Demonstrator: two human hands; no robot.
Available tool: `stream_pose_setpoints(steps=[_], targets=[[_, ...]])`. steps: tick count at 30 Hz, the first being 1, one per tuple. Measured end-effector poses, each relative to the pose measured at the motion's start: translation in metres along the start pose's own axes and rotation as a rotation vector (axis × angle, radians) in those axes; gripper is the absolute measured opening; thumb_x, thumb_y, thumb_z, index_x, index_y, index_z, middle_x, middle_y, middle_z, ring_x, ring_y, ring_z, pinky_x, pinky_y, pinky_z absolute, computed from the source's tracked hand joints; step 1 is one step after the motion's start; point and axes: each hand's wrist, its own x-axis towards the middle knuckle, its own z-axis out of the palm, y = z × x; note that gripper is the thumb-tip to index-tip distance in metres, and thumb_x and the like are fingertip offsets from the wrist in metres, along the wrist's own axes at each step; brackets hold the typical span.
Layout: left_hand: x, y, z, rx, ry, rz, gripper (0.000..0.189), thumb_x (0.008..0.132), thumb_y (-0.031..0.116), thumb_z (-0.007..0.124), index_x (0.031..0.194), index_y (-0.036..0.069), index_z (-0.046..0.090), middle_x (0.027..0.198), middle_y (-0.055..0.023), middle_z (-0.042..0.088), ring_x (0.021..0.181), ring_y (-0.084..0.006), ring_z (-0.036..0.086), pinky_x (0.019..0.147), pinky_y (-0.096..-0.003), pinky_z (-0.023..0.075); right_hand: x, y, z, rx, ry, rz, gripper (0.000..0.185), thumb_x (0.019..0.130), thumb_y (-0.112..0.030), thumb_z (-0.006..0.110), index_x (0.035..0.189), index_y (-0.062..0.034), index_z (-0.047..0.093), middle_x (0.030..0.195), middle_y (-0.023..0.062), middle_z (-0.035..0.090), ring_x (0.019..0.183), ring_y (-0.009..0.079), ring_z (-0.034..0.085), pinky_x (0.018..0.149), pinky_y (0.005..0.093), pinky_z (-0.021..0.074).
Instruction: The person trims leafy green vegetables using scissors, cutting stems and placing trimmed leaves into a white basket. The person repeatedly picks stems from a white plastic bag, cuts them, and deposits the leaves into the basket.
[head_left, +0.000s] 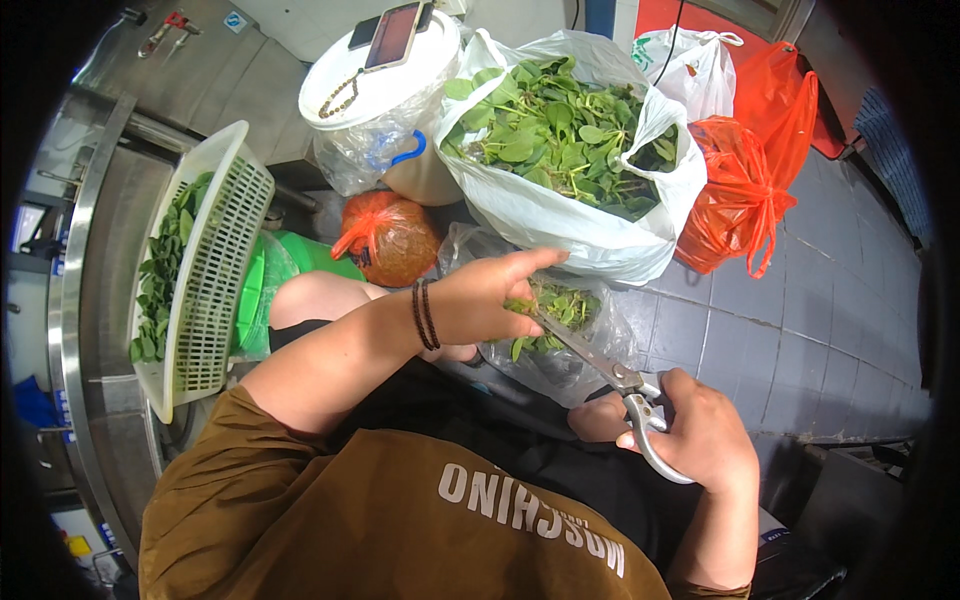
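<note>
My right hand grips a pair of metal scissors by the handles, its thumb and fingers in the loops. The blades point up and left to a small green sprig pinched in my left hand. Beaded bracelets circle the left wrist. Below the sprig, a clear plastic bag on the floor holds trimmed stems and leaves. Just beyond, a large white plastic bag stands full of leafy greens. To the left, a pale plastic basket holds loose green leaves.
A white-lidded bucket bears phones and a bead string. A knotted red bag sits beside it. Red bags and a white bag stand at the back right. A steel sink unit runs along the left.
</note>
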Motion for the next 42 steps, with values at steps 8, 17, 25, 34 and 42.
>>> stream_pose_setpoints(steps=[8,17,25,34,42], targets=[[0.005,0.001,0.004,0.071,0.020,-0.094,0.074,0.076,-0.008,0.055,0.138,0.015,0.022,0.081,-0.0036,0.046,0.061,-0.0083,0.043,0.046,-0.0235,0.0359,0.001,-0.002,0.000,-0.082,0.006,-0.040,0.044,0.064,-0.039,0.072,0.075,-0.0006,0.053,0.065,0.0170,0.060,0.065,0.0348,0.061,0.059,0.0399,0.0476],[0.014,-0.011,0.005,0.037,0.073,-0.095,0.071,0.077,-0.007,0.054,0.137,0.016,0.025,0.082,-0.0042,0.048,0.064,-0.0085,0.042,0.049,-0.0227,0.0368,0.002,-0.002,0.005,-0.062,0.040,0.051,0.050,0.059,-0.041,0.077,0.073,0.0006,0.052,0.062,0.0172,0.056,0.062,0.0351,0.058,0.056,0.0393,0.0451],[0.004,-0.007,-0.008,-0.112,0.040,-0.005,0.068,0.079,0.001,0.057,0.137,0.011,0.023,0.089,-0.0055,0.055,0.067,-0.0110,0.051,0.059,-0.0291,0.0482,0.003,0.012,0.005,-0.113,0.092,0.062,0.049,0.062,-0.040,0.073,0.078,0.0007,0.053,0.069,0.0182,0.059,0.068,0.0350,0.060,0.060,0.0408,0.0472],[0.012,-0.032,-0.026,-0.735,0.151,0.130,0.048,0.088,0.016,0.052,0.131,0.009,0.032,0.087,-0.0060,0.057,0.079,-0.0158,0.057,0.066,-0.0265,0.0451,0.007,0.011,0.003,-0.118,0.051,0.070,0.050,0.064,-0.043,0.072,0.077,0.0015,0.053,0.069,0.0184,0.060,0.069,0.0352,0.060,0.061,0.0408,0.0473],[0.008,-0.016,-0.039,-0.872,0.251,0.134,0.025,0.087,0.012,0.050,0.111,0.009,0.042,0.079,-0.0031,0.055,0.086,-0.0226,0.058,0.081,-0.0469,0.0471,0.011,0.012,0.004,-0.071,-0.021,0.141,0.057,0.059,-0.047,0.074,0.080,0.0023,0.055,0.072,0.0201,0.060,0.073,0.0360,0.060,0.065,0.0394,0.0463]])
